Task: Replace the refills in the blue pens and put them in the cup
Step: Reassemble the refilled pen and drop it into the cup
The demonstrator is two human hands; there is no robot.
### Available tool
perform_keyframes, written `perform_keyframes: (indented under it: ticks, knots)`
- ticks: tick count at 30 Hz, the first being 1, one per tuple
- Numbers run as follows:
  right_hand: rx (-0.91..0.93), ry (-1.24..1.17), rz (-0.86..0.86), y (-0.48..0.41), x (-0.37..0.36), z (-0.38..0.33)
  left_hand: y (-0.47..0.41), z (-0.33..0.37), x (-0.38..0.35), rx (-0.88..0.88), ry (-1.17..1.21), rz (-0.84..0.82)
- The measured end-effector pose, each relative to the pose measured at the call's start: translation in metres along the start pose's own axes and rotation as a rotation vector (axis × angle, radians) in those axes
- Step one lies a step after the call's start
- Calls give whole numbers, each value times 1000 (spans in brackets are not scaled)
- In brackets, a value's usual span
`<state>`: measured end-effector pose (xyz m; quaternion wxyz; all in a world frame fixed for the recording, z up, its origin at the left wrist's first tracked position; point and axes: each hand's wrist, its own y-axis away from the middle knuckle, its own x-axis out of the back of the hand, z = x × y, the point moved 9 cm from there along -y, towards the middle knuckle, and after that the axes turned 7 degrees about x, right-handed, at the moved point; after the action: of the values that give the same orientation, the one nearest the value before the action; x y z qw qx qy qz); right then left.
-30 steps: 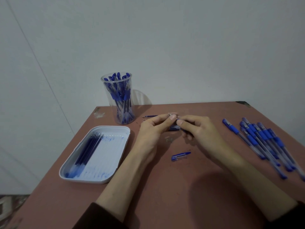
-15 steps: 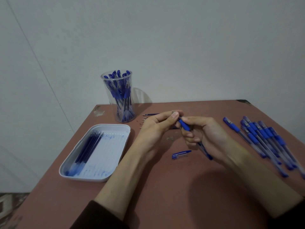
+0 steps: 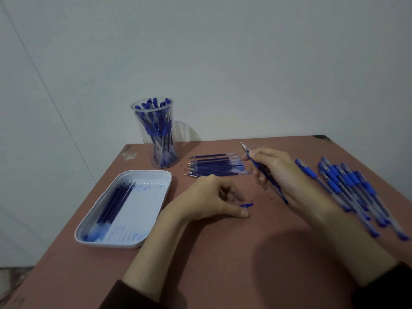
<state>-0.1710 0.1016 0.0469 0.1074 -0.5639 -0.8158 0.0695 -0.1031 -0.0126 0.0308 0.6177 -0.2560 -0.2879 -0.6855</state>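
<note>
Pale, matte wall behind a reddish-brown desk [image 3: 223, 270] with scuffed far corners; its near and right edges are cut off by the frame.

Head view. A clear, ribbed plastic cup [image 3: 142, 150] stands at the far left of the desk, packed with upright blue pens. Beside it lies a row of thin refills [image 3: 216, 167], their right ends blurred. A white, round-cornered tray [image 3: 156, 175], ink-smeared inside, holds used refills [image 3: 113, 201] along its left side. The right grip [image 3: 283, 175], a bare hand, is closed round an uncapped pen [image 3: 253, 160] that is tilted with its metal tip up and away. The fingers hide the barrel's middle. The left grip [image 3: 207, 199] rests low over the desk, fingers loosely curled, thumb and forefinger parted either side of a small blue cap [image 3: 247, 205]. No pinch shows, and the cap's near end is hidden. Capped loose pens [image 3: 347, 188] fan out at the right, motion-blurred. Dark sleeves are cropped at the bottom edge.
</note>
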Motion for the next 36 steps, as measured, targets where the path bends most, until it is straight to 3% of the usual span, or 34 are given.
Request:
perform_keyframes:
  ticks: [4, 6, 9, 14, 18, 26, 36]
  knots:
    - [7, 46, -40, 0, -2, 3, -4, -3, 2, -17, -16, 7]
    - [83, 125, -34, 1, -1, -2, -5, -7, 14, -4, 30, 138]
    - [309, 451, -8, 5, 0, -23, -4, -15, 34, 37, 133, 346]
    - [331, 515, -24, 5, 0, -24, -4, -23, 46, 50, 314, 454]
    - [364, 656, -17, 7, 0, -27, -4, -26, 48, 31, 420, 470]
    - [397, 825, -99, 13, -15, -31, -4, -12, 39, -45, 381, 382]
    - [340, 651, -126, 16, -14, -30, -2, -9, 38, -87, 371, 367]
